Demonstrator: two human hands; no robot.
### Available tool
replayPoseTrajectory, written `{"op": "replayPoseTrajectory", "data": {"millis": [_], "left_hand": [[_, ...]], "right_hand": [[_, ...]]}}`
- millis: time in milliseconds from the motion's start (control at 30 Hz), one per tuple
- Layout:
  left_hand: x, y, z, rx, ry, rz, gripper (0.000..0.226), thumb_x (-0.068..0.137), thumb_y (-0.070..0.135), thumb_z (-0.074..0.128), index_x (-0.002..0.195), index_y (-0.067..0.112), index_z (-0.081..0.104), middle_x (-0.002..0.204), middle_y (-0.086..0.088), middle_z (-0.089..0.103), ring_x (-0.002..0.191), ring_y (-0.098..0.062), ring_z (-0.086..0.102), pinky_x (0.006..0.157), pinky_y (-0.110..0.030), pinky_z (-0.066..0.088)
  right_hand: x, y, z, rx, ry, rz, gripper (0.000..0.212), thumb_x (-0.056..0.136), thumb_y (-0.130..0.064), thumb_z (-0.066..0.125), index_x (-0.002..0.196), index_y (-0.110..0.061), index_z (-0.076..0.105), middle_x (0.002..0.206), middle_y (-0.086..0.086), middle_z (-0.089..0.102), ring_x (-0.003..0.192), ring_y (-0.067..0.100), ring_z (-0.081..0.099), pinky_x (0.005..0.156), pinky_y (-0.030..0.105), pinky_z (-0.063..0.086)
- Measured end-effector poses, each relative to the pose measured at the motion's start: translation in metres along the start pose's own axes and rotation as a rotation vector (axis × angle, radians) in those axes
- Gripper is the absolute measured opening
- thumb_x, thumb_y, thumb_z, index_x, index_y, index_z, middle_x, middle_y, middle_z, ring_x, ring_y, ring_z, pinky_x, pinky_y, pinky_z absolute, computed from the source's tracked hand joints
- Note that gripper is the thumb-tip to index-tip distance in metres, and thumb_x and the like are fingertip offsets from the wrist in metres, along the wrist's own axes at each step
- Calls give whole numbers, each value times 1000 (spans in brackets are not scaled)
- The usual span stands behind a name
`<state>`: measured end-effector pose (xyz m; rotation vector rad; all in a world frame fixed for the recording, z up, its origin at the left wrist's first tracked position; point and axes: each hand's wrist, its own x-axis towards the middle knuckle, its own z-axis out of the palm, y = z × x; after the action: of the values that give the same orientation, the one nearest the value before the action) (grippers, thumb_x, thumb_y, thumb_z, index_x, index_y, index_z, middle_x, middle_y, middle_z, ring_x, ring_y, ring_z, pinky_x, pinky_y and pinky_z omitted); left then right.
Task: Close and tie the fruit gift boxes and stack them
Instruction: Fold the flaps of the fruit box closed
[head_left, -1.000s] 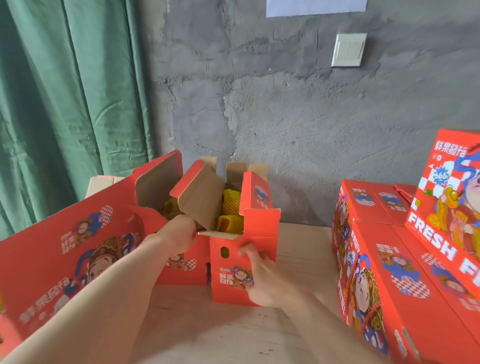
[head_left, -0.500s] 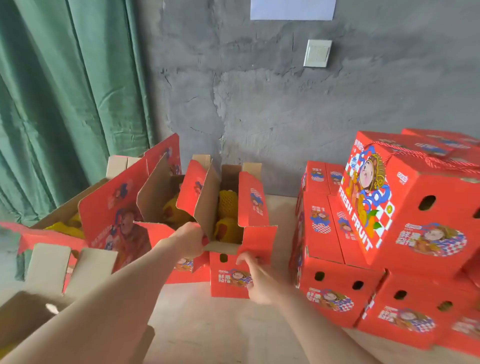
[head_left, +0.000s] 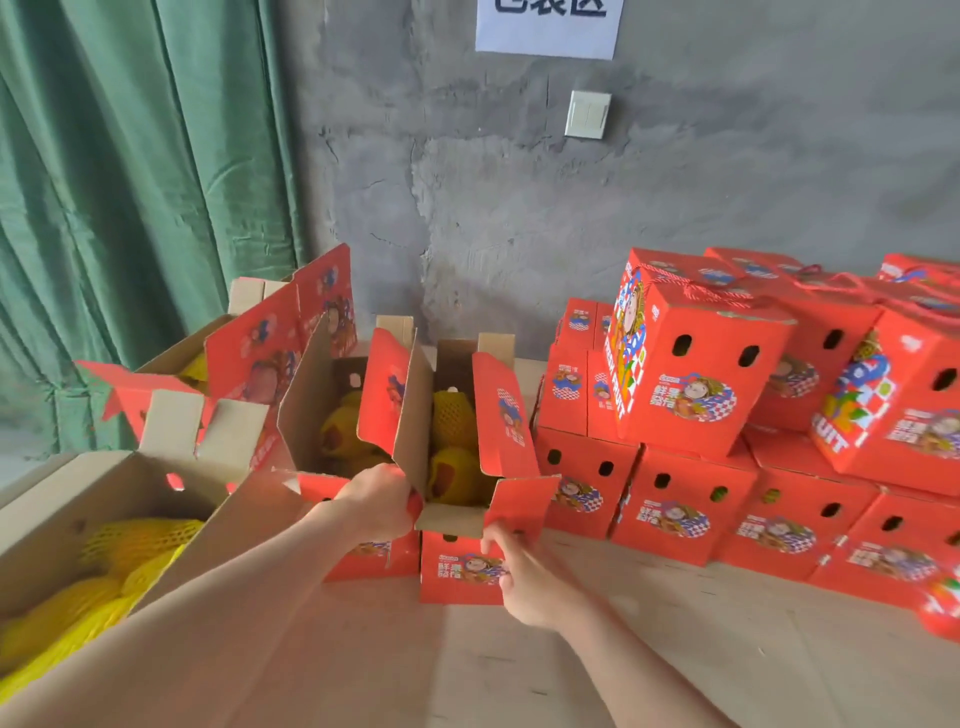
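Observation:
An open red fruit gift box stands on the wooden table, its flaps up and fruit in yellow net sleeves inside. My left hand grips the box's near left corner at the base of the left flap. My right hand holds the front face, fingers curled over the near flap's edge. More open boxes with fruit stand to the left. Closed, tied boxes are stacked on the right.
A large open carton with netted fruit fills the near left. Green curtain hangs at the left, a grey wall with a switch and a paper sign behind. Bare table surface lies in front of the stack.
The view has lifted and swung right, so the stack of closed boxes and the near carton show more. Both hands keep their hold on the same open box.

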<state>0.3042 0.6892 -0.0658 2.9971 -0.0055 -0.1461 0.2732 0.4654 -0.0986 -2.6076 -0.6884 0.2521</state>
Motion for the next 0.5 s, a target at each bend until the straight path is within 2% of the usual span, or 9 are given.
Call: {"op": "replayPoseTrajectory", "data": {"millis": [100, 233, 400, 500], "left_hand": [[-29, 15, 2, -24, -5, -16, 25, 87, 22, 50, 102, 11, 67, 90, -2, 58, 80, -20, 57, 60, -27, 48], [-69, 44, 4, -33, 22, 37, 27, 86, 20, 49, 108, 17, 65, 103, -5, 64, 92, -26, 61, 61, -26, 46], [-121, 82, 16, -37, 64, 32, 26, 87, 25, 48, 107, 21, 64, 100, -3, 66, 90, -26, 62, 64, -29, 51], [-159, 104, 24, -55, 65, 21, 23, 87, 26, 49, 104, 20, 63, 96, -3, 65, 85, -25, 61, 62, -29, 51]], "right_hand": [[-33, 8, 2, -8, -37, -29, 34, 86, 2, 41, 113, -18, 41, 112, 3, 48, 96, 28, 53, 78, 35, 43], [-69, 23, -1, -76, -55, -11, 36, 87, -1, 42, 119, -18, 38, 119, 3, 50, 96, 29, 55, 76, 35, 43], [-117, 38, -3, -94, -76, -24, 44, 90, -7, 40, 132, -19, 31, 128, 2, 46, 109, 25, 54, 86, 32, 43], [-157, 46, -4, -68, -91, -58, 42, 90, -6, 38, 130, -19, 32, 129, -1, 47, 112, 24, 54, 88, 32, 44]]}}
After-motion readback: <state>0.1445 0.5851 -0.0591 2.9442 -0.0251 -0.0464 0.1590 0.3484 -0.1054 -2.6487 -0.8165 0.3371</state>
